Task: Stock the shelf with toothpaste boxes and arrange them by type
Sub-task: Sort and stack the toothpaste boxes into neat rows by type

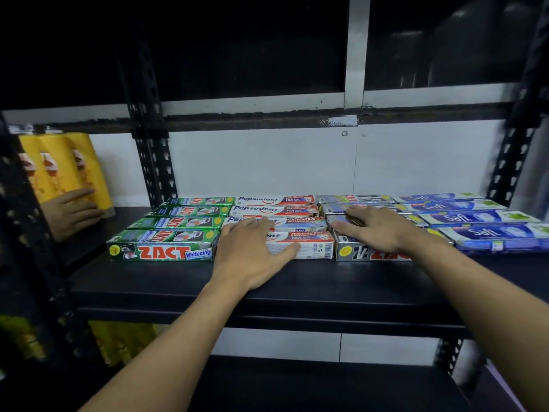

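The black shelf board (178, 281) carries four columns of toothpaste boxes lying flat, four deep, long sides facing forward. From the picture's centre, the green Zact Whitening boxes (166, 245) lie at about 9 o'clock. The white-and-red Pepsodent boxes (276, 210) sit near the middle, the silver Zact boxes (356, 200) at about 3 o'clock, and the blue Saft boxes (475, 217) further out at 3 o'clock. Neighbouring columns lie just beside each other.

The left hand (249, 254) rests on the front Pepsodent box (312, 246). Its fingers are spread and nearly straight across the top, pointing to 12 o'clock, and its thumb is laid along the box's front face, pointing to 3 o'clock (a flat press, not a pinch). The right hand (374, 230) lies palm down on the silver Zact column. Its fingers are straight and together, pointing to about 10 o'clock, and hold nothing.

At 9 o'clock past a perforated black upright (154, 162) stand yellow packs (68, 162). Another hand (71, 212) shows just below them (a reflection or someone else's, I cannot tell). More yellow packs (118, 340) sit on the level beneath, at 7 o'clock.
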Action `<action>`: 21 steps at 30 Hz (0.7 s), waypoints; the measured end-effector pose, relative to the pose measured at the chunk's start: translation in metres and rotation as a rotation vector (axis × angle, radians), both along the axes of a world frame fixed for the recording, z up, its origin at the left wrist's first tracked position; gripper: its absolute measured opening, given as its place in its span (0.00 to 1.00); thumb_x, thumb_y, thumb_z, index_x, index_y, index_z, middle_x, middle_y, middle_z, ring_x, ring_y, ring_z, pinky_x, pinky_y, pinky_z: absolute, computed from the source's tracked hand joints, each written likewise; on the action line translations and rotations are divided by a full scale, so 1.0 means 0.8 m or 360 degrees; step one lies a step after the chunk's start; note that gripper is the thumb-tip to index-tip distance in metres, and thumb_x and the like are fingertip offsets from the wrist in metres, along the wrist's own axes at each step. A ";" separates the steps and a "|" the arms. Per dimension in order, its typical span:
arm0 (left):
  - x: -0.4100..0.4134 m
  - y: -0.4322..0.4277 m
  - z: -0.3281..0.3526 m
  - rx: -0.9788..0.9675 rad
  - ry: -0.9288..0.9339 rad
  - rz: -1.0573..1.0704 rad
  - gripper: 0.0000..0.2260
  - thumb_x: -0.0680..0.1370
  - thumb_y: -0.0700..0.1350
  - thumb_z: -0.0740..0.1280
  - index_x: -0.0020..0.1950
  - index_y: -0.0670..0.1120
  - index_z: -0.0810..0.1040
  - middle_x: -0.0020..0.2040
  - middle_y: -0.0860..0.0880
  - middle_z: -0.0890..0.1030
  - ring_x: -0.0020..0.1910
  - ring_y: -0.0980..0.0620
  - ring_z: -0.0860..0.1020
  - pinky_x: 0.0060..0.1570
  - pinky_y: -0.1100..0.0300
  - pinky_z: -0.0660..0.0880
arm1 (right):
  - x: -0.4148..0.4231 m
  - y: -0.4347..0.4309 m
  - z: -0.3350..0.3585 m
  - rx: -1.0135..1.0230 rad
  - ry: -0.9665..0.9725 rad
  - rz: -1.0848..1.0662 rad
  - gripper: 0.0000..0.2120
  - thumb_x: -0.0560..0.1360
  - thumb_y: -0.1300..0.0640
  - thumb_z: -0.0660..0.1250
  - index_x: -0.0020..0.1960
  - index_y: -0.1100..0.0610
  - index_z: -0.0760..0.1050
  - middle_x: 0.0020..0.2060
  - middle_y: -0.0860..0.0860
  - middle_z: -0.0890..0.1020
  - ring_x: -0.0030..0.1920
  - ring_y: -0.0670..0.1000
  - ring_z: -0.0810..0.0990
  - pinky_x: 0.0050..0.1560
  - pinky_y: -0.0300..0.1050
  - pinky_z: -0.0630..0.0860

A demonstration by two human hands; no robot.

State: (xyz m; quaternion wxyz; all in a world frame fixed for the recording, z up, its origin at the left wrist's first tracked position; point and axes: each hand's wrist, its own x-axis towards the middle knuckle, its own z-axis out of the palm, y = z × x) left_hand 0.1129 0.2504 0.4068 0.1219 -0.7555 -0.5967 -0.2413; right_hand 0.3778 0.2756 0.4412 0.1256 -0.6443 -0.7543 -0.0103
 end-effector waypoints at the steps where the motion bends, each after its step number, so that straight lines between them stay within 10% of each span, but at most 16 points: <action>1: 0.000 0.000 0.000 0.0001 -0.0005 -0.0002 0.38 0.72 0.75 0.53 0.73 0.53 0.70 0.73 0.54 0.72 0.73 0.53 0.66 0.73 0.52 0.57 | 0.000 -0.001 0.001 0.0008 -0.0001 0.0005 0.39 0.72 0.24 0.46 0.63 0.53 0.73 0.61 0.52 0.79 0.59 0.56 0.76 0.59 0.52 0.71; 21: -0.118 -0.017 0.030 0.0430 -0.0350 -0.0053 0.25 0.78 0.66 0.55 0.66 0.53 0.77 0.65 0.54 0.79 0.66 0.56 0.73 0.71 0.50 0.58 | -0.148 -0.080 -0.006 0.0493 0.0093 0.0411 0.26 0.77 0.38 0.59 0.71 0.49 0.69 0.68 0.49 0.75 0.70 0.53 0.69 0.71 0.54 0.64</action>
